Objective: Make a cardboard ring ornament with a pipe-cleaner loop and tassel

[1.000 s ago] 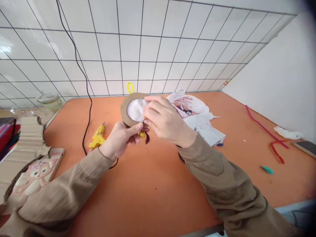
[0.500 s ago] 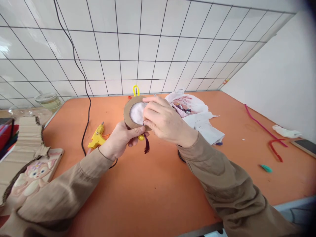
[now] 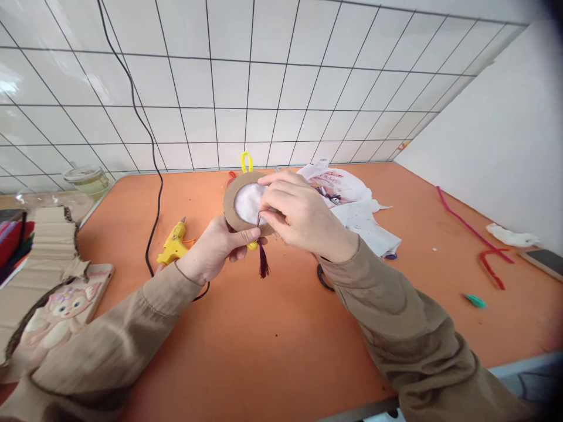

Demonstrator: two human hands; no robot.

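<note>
A round cardboard ring (image 3: 231,202) with white filling (image 3: 248,203) in its middle is held up over the table. My left hand (image 3: 224,243) is closed on its lower left rim, thumb in front. From the top of the ring sticks a yellow loop (image 3: 247,161). Below the rim hangs a dark purple tassel (image 3: 263,262), with a yellow piece beside it. My right hand (image 3: 297,214) pinches the thin dark cord of the tassel between thumb and finger, in front of the ring's right side, which it hides.
A yellow glue gun (image 3: 174,245) lies left of my hands, near a black cable (image 3: 153,176). Torn cardboard (image 3: 53,246) and a phone case (image 3: 65,310) lie at the left. A white plastic bag (image 3: 352,199) stands behind my right hand; pipe cleaners (image 3: 472,223) are at the right.
The ring has shifted slightly to the right. My right hand has moved a little right and down, and more of the tassel's cord shows under its fingertips.
</note>
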